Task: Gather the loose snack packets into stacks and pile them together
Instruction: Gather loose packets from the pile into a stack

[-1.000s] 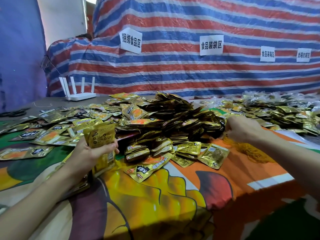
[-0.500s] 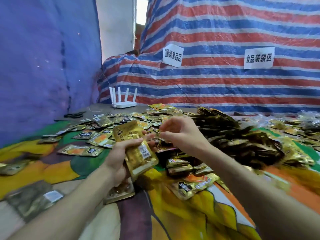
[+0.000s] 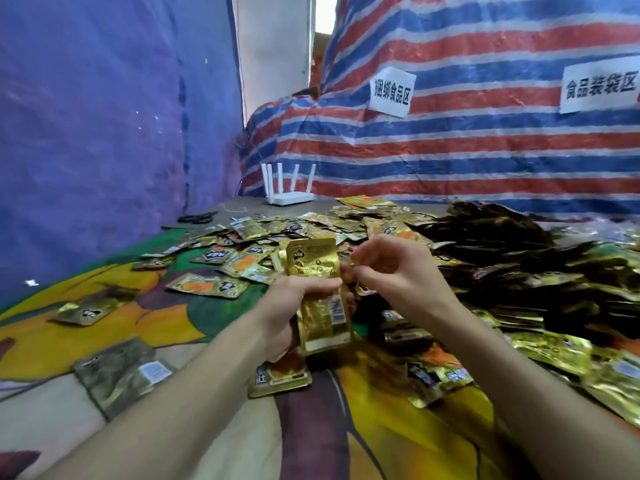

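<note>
Your left hand grips one small stack over the middle of the desk, your right hand curls beside it, hold unclear, and most packets lie loose toward the far edge, so much remains.

The packets were shiny gold with orange and black patches; the pile on the right looked dark brown. The surface had a yellow, orange, green and purple print. The far sheet was striped red, blue and white.
</note>
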Demonstrator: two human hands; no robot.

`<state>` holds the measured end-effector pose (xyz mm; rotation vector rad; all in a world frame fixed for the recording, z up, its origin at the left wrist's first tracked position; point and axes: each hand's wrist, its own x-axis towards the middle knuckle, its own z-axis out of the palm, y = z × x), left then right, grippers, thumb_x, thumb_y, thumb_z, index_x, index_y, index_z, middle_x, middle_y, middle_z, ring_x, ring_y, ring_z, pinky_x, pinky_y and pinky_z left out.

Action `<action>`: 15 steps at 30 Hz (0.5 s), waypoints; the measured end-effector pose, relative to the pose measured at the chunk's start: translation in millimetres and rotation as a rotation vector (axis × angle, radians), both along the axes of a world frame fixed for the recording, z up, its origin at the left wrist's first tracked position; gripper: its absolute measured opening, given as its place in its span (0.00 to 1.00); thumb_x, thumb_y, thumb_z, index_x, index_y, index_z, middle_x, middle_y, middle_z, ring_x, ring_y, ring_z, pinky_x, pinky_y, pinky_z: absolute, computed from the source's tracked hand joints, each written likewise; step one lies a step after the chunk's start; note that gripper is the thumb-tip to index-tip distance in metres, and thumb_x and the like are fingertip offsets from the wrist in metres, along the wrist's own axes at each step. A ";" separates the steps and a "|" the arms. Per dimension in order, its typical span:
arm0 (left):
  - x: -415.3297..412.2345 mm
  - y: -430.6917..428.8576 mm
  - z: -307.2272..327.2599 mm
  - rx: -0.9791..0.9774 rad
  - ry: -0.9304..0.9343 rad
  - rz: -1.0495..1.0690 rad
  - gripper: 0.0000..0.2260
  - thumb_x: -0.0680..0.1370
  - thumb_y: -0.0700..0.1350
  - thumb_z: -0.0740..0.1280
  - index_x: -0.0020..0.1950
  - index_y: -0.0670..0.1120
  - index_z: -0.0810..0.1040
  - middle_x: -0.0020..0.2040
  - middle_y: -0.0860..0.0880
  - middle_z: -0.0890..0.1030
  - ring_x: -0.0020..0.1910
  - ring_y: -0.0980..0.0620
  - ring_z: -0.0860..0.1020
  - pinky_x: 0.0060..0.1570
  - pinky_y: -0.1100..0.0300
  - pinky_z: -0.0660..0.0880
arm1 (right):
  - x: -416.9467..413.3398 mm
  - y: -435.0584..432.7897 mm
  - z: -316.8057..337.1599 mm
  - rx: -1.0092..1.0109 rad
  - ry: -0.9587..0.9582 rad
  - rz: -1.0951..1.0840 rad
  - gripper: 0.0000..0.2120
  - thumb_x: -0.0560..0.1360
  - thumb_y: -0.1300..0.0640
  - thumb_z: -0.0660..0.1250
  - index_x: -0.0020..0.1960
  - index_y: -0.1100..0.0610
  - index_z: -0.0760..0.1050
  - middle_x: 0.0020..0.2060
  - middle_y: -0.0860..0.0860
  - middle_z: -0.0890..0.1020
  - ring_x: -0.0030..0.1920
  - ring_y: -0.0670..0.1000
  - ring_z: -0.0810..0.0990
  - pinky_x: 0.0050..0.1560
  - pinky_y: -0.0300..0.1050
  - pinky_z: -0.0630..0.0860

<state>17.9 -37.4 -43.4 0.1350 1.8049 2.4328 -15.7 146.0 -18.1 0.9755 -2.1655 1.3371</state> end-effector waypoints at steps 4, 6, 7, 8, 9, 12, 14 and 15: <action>2.4 0.2 0.3 0.103 0.043 -0.110 0.14 0.66 0.38 0.75 0.51 0.45 0.88 0.47 0.42 0.85 0.43 0.45 0.85 0.43 0.51 0.82 | 2.4 3.2 0.1 0.040 -0.085 0.012 0.06 0.73 0.65 0.75 0.50 0.58 0.83 0.40 0.51 0.86 0.41 0.50 0.85 0.42 0.45 0.83; 4.3 -1.7 0.9 0.220 0.099 -0.198 0.14 0.68 0.37 0.73 0.54 0.43 0.86 0.49 0.43 0.84 0.44 0.44 0.84 0.47 0.48 0.82 | 2.5 5.5 -0.5 0.078 -0.119 0.008 0.07 0.75 0.63 0.74 0.53 0.58 0.84 0.41 0.50 0.87 0.42 0.46 0.85 0.44 0.42 0.82; 5.0 -3.1 0.9 0.287 0.135 -0.256 0.14 0.70 0.37 0.72 0.55 0.42 0.85 0.49 0.43 0.83 0.45 0.44 0.84 0.49 0.47 0.81 | 3.2 6.8 -0.1 0.100 -0.124 0.005 0.07 0.76 0.62 0.74 0.54 0.57 0.84 0.41 0.49 0.86 0.42 0.45 0.85 0.44 0.40 0.82; 5.8 -4.9 1.1 0.355 0.167 -0.327 0.14 0.72 0.36 0.71 0.57 0.41 0.83 0.50 0.43 0.82 0.45 0.45 0.83 0.51 0.47 0.80 | 3.8 8.0 1.1 0.124 -0.129 0.004 0.07 0.76 0.62 0.72 0.53 0.56 0.84 0.41 0.49 0.86 0.41 0.44 0.85 0.43 0.39 0.81; 6.8 -6.4 2.0 0.421 0.185 -0.400 0.14 0.74 0.35 0.70 0.59 0.40 0.81 0.50 0.43 0.81 0.45 0.46 0.82 0.53 0.47 0.79 | 4.7 9.1 3.0 0.151 -0.139 0.005 0.06 0.77 0.61 0.71 0.52 0.55 0.85 0.40 0.49 0.86 0.39 0.45 0.84 0.42 0.40 0.81; 7.8 -8.9 4.9 0.519 0.210 -0.469 0.14 0.75 0.34 0.69 0.60 0.39 0.77 0.49 0.44 0.79 0.45 0.47 0.80 0.54 0.47 0.78 | 7.3 9.8 11.0 0.083 -0.284 0.092 0.06 0.78 0.62 0.69 0.43 0.56 0.83 0.38 0.55 0.83 0.38 0.53 0.81 0.42 0.47 0.81; 6.1 -9.1 5.4 0.524 0.208 -0.420 0.14 0.74 0.34 0.67 0.59 0.40 0.76 0.47 0.45 0.79 0.44 0.47 0.80 0.54 0.48 0.79 | 8.9 12.2 17.0 -0.207 -0.503 0.308 0.07 0.73 0.62 0.66 0.37 0.58 0.79 0.37 0.56 0.80 0.40 0.52 0.79 0.44 0.44 0.78; 5.4 -8.6 5.4 0.523 0.204 -0.392 0.13 0.75 0.34 0.65 0.59 0.40 0.75 0.47 0.45 0.78 0.44 0.47 0.80 0.54 0.48 0.79 | 10.1 14.7 20.0 -0.358 -0.599 0.443 0.07 0.70 0.61 0.64 0.35 0.58 0.78 0.37 0.55 0.79 0.41 0.52 0.79 0.47 0.44 0.77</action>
